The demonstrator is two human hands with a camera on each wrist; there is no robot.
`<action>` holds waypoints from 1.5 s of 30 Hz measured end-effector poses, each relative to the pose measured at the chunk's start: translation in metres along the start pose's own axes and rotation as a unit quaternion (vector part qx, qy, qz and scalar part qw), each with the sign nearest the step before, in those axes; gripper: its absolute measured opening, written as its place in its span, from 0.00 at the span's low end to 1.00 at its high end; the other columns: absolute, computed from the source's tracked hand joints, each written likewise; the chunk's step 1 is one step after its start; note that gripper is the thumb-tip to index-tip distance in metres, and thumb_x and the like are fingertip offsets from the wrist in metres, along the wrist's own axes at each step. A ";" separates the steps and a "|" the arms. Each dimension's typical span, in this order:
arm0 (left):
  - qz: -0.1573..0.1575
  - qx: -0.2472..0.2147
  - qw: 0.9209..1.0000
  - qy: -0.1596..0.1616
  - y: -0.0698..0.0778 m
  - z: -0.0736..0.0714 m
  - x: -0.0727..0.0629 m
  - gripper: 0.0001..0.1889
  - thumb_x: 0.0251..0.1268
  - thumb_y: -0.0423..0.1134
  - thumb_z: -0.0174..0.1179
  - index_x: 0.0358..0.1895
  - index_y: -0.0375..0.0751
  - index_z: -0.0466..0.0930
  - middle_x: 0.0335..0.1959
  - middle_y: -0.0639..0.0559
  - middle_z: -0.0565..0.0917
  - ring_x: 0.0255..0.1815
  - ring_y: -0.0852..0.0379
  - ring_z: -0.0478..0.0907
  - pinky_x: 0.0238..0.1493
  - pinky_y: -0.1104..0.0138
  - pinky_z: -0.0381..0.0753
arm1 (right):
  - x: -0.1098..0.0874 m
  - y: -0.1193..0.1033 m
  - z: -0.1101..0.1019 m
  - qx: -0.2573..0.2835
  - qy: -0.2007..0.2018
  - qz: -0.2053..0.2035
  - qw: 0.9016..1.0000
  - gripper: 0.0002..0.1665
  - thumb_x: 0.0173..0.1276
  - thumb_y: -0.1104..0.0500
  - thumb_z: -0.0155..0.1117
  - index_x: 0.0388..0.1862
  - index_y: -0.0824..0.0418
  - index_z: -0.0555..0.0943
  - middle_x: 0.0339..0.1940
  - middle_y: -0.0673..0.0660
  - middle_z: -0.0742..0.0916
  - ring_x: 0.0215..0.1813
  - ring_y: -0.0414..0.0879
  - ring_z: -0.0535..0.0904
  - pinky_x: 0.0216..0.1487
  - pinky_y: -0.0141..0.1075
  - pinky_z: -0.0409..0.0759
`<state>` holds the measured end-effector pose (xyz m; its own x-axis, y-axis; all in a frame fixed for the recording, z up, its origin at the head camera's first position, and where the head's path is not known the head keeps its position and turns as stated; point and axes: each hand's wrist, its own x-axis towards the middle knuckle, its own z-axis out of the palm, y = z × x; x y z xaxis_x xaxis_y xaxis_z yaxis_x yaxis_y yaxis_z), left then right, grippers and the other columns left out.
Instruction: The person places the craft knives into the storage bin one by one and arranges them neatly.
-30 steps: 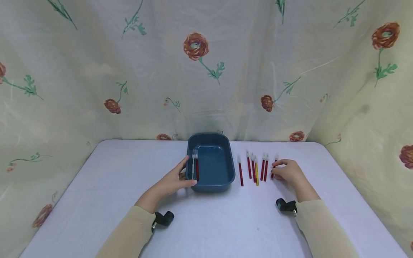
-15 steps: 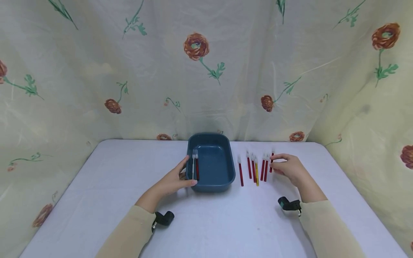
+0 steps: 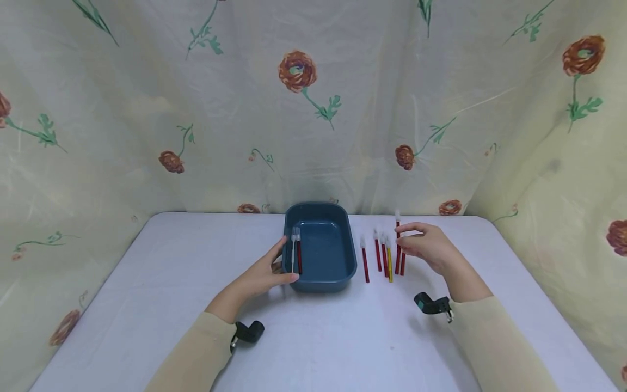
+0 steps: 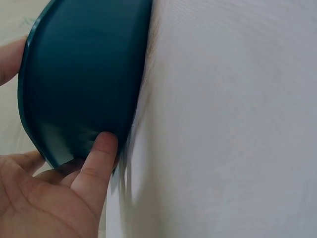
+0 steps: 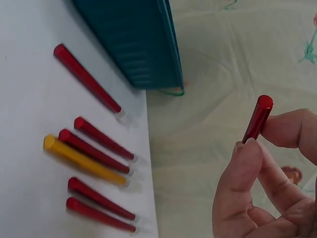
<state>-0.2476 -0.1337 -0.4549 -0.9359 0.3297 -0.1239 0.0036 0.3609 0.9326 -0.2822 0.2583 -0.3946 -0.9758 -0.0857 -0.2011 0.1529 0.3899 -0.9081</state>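
A blue tub (image 3: 338, 261) stands mid-table with a white stick and a red stick (image 3: 299, 256) lying along its left wall. My left hand (image 3: 280, 265) grips the tub's front left corner; in the left wrist view the thumb (image 4: 96, 168) presses on the tub wall (image 4: 84, 84). My right hand (image 3: 403, 235) pinches a red stick (image 3: 397, 224) with a white tip, held upright above the table; the right wrist view shows that red stick (image 5: 257, 119) between thumb and fingers. Below it lie several red sticks (image 3: 365, 265) and one yellow stick (image 3: 389, 262) in a row.
The white table (image 3: 313, 337) is backed and flanked by a flowered curtain (image 3: 313, 109). Black wrist cameras (image 3: 431, 305) sit on both sleeves. In the right wrist view the tub (image 5: 133, 39) stands beyond the row of sticks (image 5: 91, 151).
My right hand has lifted a red stick off the right end of the row and carried it up and to the left. The left hand and tub have stayed put.
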 end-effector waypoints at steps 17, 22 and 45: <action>0.001 0.005 1.000 -0.002 -0.003 -0.001 0.002 0.54 0.62 0.44 0.72 0.82 0.57 0.40 0.82 0.42 0.47 0.77 0.37 0.57 0.70 0.46 0.64 | 0.010 -0.044 0.040 0.005 -0.061 -0.029 0.998 0.24 0.70 0.63 0.64 0.63 0.66 0.77 0.58 0.68 0.81 0.55 0.54 0.81 0.58 0.40 0.80; 0.000 0.004 1.000 -0.003 -0.003 0.000 0.002 0.54 0.62 0.44 0.72 0.82 0.57 0.40 0.82 0.41 0.47 0.77 0.37 0.57 0.70 0.46 0.65 | 0.016 -0.051 0.055 0.023 -0.078 -0.033 0.996 0.24 0.69 0.65 0.65 0.63 0.67 0.76 0.59 0.69 0.80 0.53 0.55 0.82 0.60 0.45 0.79; 0.000 0.009 1.000 -0.007 -0.002 -0.002 0.001 0.53 0.63 0.45 0.70 0.82 0.57 0.40 0.82 0.42 0.48 0.77 0.36 0.57 0.71 0.46 0.64 | 0.039 -0.066 0.124 0.016 -0.106 -0.008 0.994 0.23 0.68 0.65 0.67 0.61 0.69 0.79 0.62 0.65 0.80 0.53 0.51 0.84 0.60 0.45 0.79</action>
<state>-0.2492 -0.1358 -0.4566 -0.9312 0.3415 -0.1277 0.0109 0.3761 0.9265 -0.3110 0.1159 -0.3875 -0.9238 -0.2847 -0.2562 0.1458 0.3571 -0.9226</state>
